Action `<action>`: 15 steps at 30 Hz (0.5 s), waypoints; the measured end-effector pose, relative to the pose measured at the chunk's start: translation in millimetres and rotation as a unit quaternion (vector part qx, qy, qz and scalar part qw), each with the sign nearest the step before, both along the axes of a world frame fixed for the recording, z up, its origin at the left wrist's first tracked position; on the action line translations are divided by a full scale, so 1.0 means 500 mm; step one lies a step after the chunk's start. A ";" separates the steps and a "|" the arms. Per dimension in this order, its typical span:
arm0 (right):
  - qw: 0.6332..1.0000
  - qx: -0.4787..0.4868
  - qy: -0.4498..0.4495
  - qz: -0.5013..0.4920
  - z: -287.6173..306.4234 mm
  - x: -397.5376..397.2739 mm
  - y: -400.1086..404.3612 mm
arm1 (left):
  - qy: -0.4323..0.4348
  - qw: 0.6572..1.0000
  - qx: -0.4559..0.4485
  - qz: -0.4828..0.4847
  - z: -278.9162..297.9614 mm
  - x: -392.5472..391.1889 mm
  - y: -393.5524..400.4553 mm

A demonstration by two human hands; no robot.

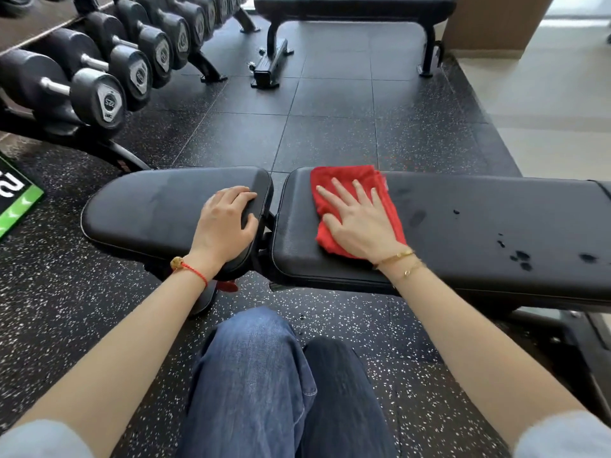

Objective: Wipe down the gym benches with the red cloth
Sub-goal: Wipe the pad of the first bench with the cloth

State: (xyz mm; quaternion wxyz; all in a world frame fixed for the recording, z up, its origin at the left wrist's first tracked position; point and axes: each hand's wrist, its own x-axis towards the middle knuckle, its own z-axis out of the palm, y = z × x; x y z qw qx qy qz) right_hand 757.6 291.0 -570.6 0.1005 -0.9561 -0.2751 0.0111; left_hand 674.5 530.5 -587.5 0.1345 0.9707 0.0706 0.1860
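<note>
A black padded gym bench lies across the view in two parts: a short seat pad on the left and a long back pad on the right. The folded red cloth lies on the left end of the long pad. My right hand presses flat on the cloth, fingers spread. My left hand grips the right edge of the seat pad, fingers curled over it. Dark wet spots dot the long pad to the right of the cloth.
A rack of black dumbbells stands at the far left. A second black bench stands across the speckled rubber floor at the top. A green and black sign lies at the left edge. My knees in jeans are below the bench.
</note>
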 end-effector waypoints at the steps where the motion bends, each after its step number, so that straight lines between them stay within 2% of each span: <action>1: 1.000 0.003 -0.002 0.027 -0.001 -0.029 -0.011 | 0.007 1.000 0.004 0.004 0.002 0.000 -0.003; 3: 0.999 0.011 -0.007 0.050 -0.005 -0.065 -0.053 | 0.016 1.000 0.004 0.017 0.006 0.002 -0.016; 5: 0.999 0.017 -0.014 0.033 -0.010 -0.070 -0.107 | 0.015 0.999 -0.018 0.029 0.012 0.006 -0.044; 9: 0.997 -0.009 -0.007 -0.080 -0.009 0.027 -0.176 | -0.007 0.999 -0.035 -0.009 0.025 0.031 -0.128; 12: 0.990 -0.012 0.017 -0.142 0.007 0.106 -0.147 | -0.005 0.998 -0.048 -0.040 0.030 0.056 -0.190; 15: 0.995 -0.007 0.017 -0.102 0.007 0.091 -0.100 | 0.008 0.997 -0.054 -0.049 0.022 0.069 -0.225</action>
